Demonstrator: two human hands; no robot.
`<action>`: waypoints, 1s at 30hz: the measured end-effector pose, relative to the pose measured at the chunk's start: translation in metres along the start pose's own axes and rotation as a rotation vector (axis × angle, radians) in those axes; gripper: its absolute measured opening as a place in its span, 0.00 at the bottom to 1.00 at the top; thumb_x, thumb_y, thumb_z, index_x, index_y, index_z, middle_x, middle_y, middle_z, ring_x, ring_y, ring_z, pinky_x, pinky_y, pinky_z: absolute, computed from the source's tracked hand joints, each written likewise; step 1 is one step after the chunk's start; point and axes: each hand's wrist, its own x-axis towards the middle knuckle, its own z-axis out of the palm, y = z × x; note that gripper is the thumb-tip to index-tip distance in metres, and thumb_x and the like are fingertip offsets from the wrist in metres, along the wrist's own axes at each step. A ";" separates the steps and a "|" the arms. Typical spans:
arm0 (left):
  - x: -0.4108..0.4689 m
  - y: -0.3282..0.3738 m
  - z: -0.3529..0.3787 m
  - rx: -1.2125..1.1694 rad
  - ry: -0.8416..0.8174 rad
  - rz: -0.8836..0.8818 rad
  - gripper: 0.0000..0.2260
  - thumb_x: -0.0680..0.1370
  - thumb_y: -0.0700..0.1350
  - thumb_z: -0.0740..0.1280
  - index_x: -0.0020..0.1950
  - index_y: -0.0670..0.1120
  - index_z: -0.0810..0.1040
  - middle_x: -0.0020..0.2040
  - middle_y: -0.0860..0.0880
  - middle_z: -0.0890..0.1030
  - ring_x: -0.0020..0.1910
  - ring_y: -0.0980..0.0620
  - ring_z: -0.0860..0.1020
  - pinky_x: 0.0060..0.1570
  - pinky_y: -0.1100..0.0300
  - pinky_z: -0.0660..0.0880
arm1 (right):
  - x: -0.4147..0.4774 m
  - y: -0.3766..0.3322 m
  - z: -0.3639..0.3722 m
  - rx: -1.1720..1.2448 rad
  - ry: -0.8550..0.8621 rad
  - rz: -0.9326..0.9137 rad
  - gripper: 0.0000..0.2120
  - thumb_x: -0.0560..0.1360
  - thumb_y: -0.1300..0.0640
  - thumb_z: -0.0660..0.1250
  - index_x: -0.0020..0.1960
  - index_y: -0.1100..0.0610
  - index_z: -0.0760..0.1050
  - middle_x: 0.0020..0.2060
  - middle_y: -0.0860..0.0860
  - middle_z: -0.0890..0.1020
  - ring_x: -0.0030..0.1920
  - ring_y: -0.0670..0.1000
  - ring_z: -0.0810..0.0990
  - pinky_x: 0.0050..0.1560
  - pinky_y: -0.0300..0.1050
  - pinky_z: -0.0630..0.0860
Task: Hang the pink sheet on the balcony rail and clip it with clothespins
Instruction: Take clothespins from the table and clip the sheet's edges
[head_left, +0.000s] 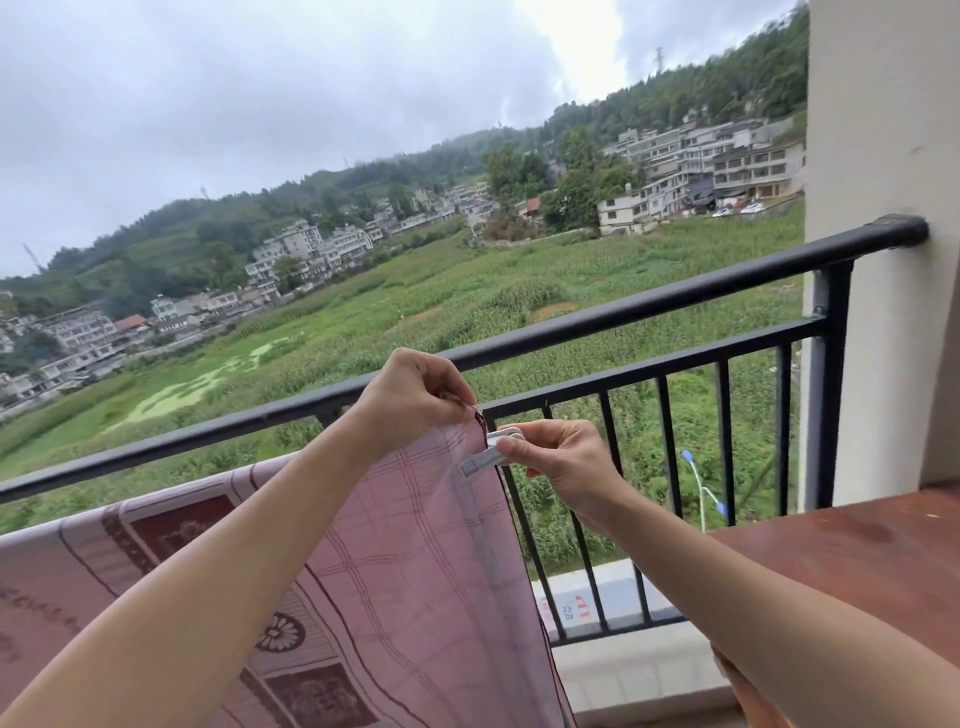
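Pinching the top corner of the pink checked cloth sheet with curled fingers, the left hand holds it at the black metal balcony rail. The right hand grips a small white plastic clothespin at the sheet's edge, perhaps biting the cloth.

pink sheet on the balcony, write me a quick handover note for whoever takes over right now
Left hand: pinches the top right corner of the pink sheet, up by the balcony rail.
Right hand: holds a white clothespin at that corner's edge.
Done: sheet draped along the railing, just under the top bar.
Left: it is unclear whether the pin has bitten, so check that it clamps. No other pins show on the sheet, so add more along it.
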 end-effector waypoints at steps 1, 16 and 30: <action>0.000 0.001 0.001 0.001 0.000 -0.003 0.07 0.67 0.29 0.74 0.37 0.40 0.83 0.40 0.34 0.83 0.38 0.44 0.80 0.48 0.42 0.78 | 0.000 0.002 0.001 0.004 0.004 0.006 0.07 0.69 0.61 0.74 0.46 0.60 0.84 0.35 0.50 0.86 0.34 0.42 0.79 0.35 0.35 0.73; 0.017 0.004 0.002 -0.162 0.106 0.021 0.08 0.75 0.41 0.71 0.53 0.46 0.80 0.48 0.44 0.84 0.47 0.48 0.82 0.50 0.55 0.77 | -0.018 -0.002 -0.037 -0.174 -0.021 0.274 0.33 0.67 0.54 0.75 0.69 0.47 0.68 0.57 0.50 0.83 0.54 0.49 0.83 0.48 0.44 0.78; 0.000 0.033 0.201 0.067 -0.333 0.356 0.03 0.78 0.42 0.67 0.47 0.43 0.80 0.37 0.51 0.80 0.33 0.54 0.76 0.34 0.63 0.74 | -0.189 0.034 -0.212 -0.590 0.800 0.599 0.13 0.72 0.60 0.74 0.54 0.62 0.79 0.42 0.58 0.83 0.39 0.51 0.80 0.30 0.41 0.72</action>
